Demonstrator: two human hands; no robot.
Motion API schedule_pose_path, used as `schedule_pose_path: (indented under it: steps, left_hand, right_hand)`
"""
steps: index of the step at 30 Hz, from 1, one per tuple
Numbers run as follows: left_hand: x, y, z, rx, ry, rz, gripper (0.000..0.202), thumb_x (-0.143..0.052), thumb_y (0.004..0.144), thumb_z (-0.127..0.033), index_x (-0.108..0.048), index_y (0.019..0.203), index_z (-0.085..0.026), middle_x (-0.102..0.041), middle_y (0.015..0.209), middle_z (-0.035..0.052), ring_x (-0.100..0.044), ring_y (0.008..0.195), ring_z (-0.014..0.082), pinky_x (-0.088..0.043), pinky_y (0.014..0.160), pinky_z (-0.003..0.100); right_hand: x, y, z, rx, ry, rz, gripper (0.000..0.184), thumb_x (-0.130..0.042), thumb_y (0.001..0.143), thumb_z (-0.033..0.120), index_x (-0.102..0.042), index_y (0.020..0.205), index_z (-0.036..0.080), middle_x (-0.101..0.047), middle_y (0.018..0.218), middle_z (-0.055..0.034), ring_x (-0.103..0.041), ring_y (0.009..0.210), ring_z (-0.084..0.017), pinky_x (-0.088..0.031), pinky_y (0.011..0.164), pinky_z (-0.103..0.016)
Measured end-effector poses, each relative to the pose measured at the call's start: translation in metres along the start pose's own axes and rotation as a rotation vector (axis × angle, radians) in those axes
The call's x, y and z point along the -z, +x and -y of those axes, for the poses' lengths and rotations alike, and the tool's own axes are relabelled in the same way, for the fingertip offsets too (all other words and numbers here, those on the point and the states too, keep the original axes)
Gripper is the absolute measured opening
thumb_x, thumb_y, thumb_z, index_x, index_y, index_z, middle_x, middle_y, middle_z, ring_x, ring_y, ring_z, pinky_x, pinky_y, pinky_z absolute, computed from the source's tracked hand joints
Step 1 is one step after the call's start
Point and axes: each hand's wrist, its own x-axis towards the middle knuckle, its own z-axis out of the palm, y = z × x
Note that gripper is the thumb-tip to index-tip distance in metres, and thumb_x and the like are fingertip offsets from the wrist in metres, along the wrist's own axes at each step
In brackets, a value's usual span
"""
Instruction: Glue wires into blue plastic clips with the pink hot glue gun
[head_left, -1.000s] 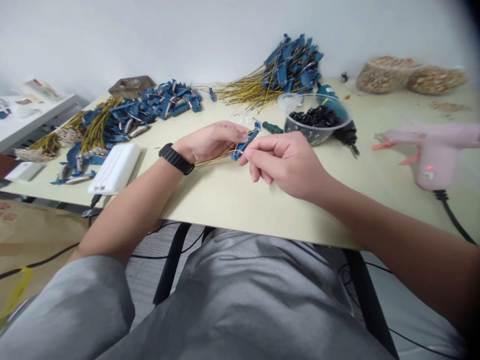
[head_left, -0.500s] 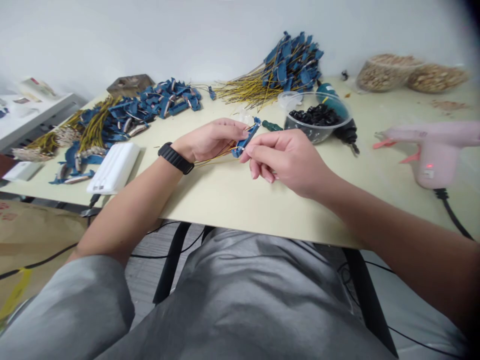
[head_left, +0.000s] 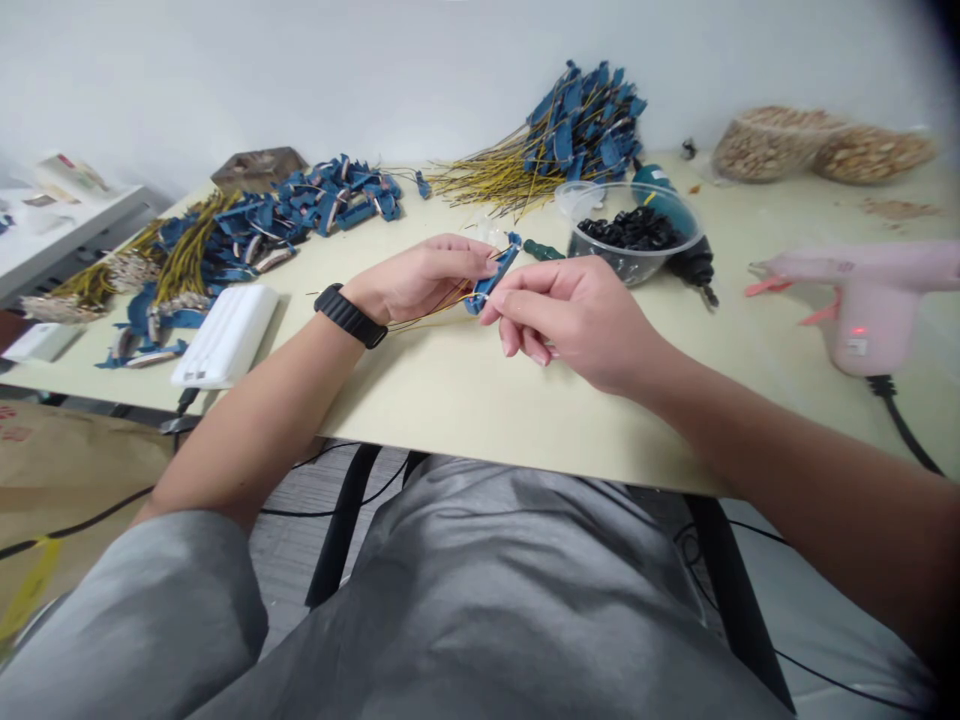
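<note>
Blue plastic connector (head_left: 491, 282): tilted between the two hands, held above the table, its end pointing up and away from the person.
Yellow wires (head_left: 429, 310): run from the connector leftward beneath the left palm.
Left hand (head_left: 420, 282): curled, fingertips closed on the connector's upper part; a black watch (head_left: 349, 315) sits on the wrist.
Right hand (head_left: 570, 320): thumb and forefinger come together at the connector's lower part; whether they grip it or a wire, one cannot tell.
Table edge (head_left: 525, 452): a wide bare strip of pale tabletop lies between the hands and this near edge.
Nearby: a green-handled screwdriver (head_left: 543, 250) lies just beyond the connector, beside a clear bowl (head_left: 634, 240) of black pieces; a pink glue gun (head_left: 870, 310) stands well right; a white plastic block (head_left: 227, 335) lies well left.
</note>
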Motion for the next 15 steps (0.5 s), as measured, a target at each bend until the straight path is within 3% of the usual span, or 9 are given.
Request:
schedule_pose_path:
  steps: [3,9,15]
  left_hand:
    - [0.002,0.001,0.001,-0.014,0.008,0.001,0.034,-0.083,0.101,-0.031,-0.073,0.071,-0.018,-0.069,0.070,0.0006,-0.070,0.066,0.0150,-0.060,0.069,0.027]
    - [0.010,0.001,0.008,-0.131,-0.070,0.155,0.025,-0.086,0.094,-0.036,-0.080,0.078,-0.018,-0.072,0.075,0.0031,-0.068,0.071,0.0145,-0.058,0.067,0.027]
    - [0.007,0.001,0.006,-0.070,-0.054,0.053,0.027,-0.077,0.102,-0.025,-0.077,0.076,-0.017,-0.071,0.075,0.0016,-0.069,0.069,0.0135,-0.057,0.067,0.025]
  right_hand:
    - [0.001,0.000,0.000,-0.005,-0.012,-0.006,0.022,-0.083,0.100,0.025,-0.078,0.079,0.019,-0.072,0.065,-0.0007,-0.047,0.046,-0.009,-0.034,0.046,-0.027]
    - [0.000,-0.001,0.001,-0.009,-0.010,-0.017,0.022,-0.078,0.100,0.018,-0.078,0.078,0.019,-0.072,0.064,-0.0008,-0.048,0.046,-0.009,-0.034,0.046,-0.027]
    - [0.001,-0.001,0.001,-0.014,-0.016,-0.021,0.023,-0.081,0.100,0.022,-0.078,0.077,0.019,-0.072,0.064,-0.0012,-0.048,0.045,-0.008,-0.034,0.045,-0.027]
